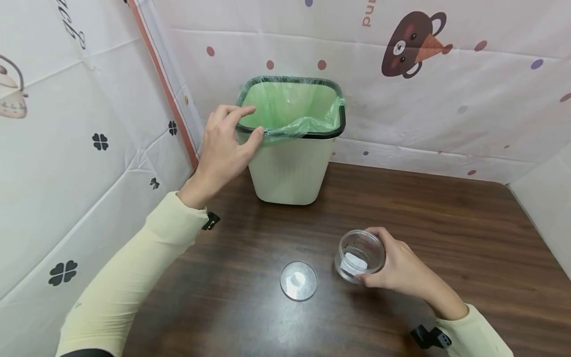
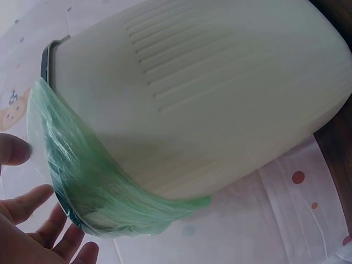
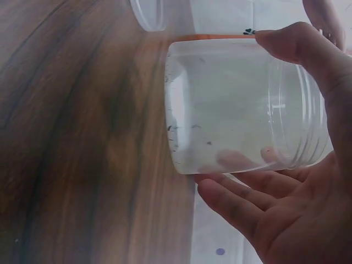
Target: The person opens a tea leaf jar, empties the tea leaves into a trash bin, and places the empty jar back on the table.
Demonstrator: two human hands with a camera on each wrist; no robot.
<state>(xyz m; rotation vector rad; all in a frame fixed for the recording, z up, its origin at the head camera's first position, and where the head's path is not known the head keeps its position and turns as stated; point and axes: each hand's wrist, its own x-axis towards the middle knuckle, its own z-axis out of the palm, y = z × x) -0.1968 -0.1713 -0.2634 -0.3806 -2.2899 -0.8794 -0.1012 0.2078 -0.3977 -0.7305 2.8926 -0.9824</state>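
Note:
A cream trash bin (image 1: 290, 171) stands at the back of the table, its dark rim lined with a green plastic bag (image 1: 308, 126). At the rim's left side is my left hand (image 1: 225, 148), fingers loosely bent and spread. In the left wrist view its fingertips (image 2: 41, 192) lie close to the bagged rim; whether they touch is unclear. My right hand (image 1: 397, 265) grips a clear jar (image 3: 225, 104) around its side, thumb on one side and fingers on the other. The jar has no lid on, and small dark specks cling near its bottom.
A round clear lid (image 1: 299, 281) lies on the brown wooden table (image 1: 401, 203), left of the jar. Patterned white cloth (image 1: 357, 49) hangs behind the bin and along the left side. A pale wall (image 1: 548, 208) borders the table's right edge.

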